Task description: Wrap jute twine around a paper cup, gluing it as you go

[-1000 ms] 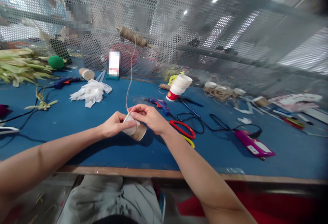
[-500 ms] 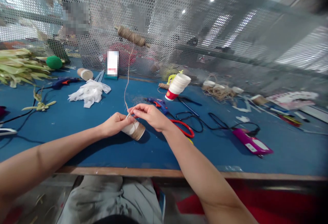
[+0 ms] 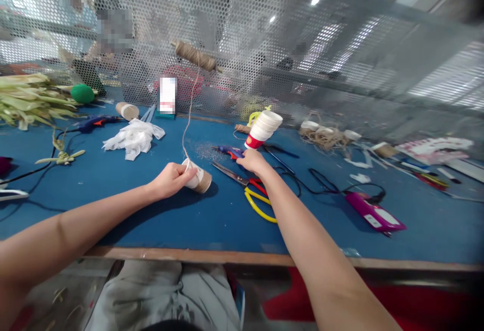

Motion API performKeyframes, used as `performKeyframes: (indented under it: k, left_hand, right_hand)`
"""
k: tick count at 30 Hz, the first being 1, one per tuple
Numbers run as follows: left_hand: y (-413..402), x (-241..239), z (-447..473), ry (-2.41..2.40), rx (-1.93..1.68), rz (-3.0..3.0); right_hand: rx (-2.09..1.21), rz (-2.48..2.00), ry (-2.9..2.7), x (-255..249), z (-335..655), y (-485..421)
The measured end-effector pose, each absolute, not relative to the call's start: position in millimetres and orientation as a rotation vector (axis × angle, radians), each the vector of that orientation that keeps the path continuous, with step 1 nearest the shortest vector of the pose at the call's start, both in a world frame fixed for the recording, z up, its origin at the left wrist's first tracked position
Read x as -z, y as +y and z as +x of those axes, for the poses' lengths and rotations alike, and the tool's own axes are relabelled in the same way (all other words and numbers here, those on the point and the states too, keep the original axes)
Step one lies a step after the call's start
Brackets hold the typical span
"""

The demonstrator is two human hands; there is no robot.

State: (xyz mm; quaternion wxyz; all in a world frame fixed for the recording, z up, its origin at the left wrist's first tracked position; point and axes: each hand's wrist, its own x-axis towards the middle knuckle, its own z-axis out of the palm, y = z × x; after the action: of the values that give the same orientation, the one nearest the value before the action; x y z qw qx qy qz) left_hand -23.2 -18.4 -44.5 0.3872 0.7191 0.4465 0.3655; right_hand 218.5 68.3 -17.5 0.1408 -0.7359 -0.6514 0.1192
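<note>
My left hand (image 3: pixel 173 179) is closed around a white paper cup (image 3: pixel 194 175), tilted just above the blue tabletop. One end of the cup is wrapped in brown twine. A strand of twine (image 3: pixel 190 106) runs from the cup up to a twine spool (image 3: pixel 194 56) at the mesh panel. My right hand (image 3: pixel 254 161) is closed at the handle of a blue glue gun (image 3: pixel 228 151), whose nozzle points left; the hand hides most of the handle. Below that hand lie scissors (image 3: pixel 242 181) with red and yellow handles, partly covered by my forearm.
A stack of paper cups (image 3: pixel 264 128) stands behind my right hand. White crumpled cloth (image 3: pixel 134 138) and another glue gun (image 3: pixel 94 123) are at left. Black cords cross toward a purple pouch (image 3: pixel 374 212). A perforated metal panel (image 3: pixel 245 33) closes off the back.
My right hand has left the twine at the cup and moved right to the glue gun. My left hand still holds the cup. More of the scissors now shows.
</note>
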Motion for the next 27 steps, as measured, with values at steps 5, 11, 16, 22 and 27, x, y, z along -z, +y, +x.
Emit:
performKeyframes:
  k: [5, 11, 16, 22, 27]
  left_hand:
    - [-20.1, 41.3, -25.8, 1.13, -0.959, 1.954]
    - [-13.7, 44.1, -26.3, 1.151, -0.997, 1.968]
    - [-9.3, 47.8, -28.2, 1.247, -0.956, 1.902]
    - [-9.5, 44.1, -29.1, 1.225, -0.94, 1.895]
    - [-8.7, 42.9, -28.2, 1.223, -0.964, 1.861]
  right_hand:
    - [-0.468, -1.896, -1.764, 6.2, 215.4, 54.3]
    - [-0.982, -1.44, -1.581, -19.4, 203.1, 9.6]
    - [-1.116, -1.34, -1.742, -16.4, 193.4, -15.1]
    - [-1.025, -1.434, -1.922, -18.6, 192.7, -23.4]
    - [-0.916, -1.501, -1.953, -21.4, 189.2, -27.8]
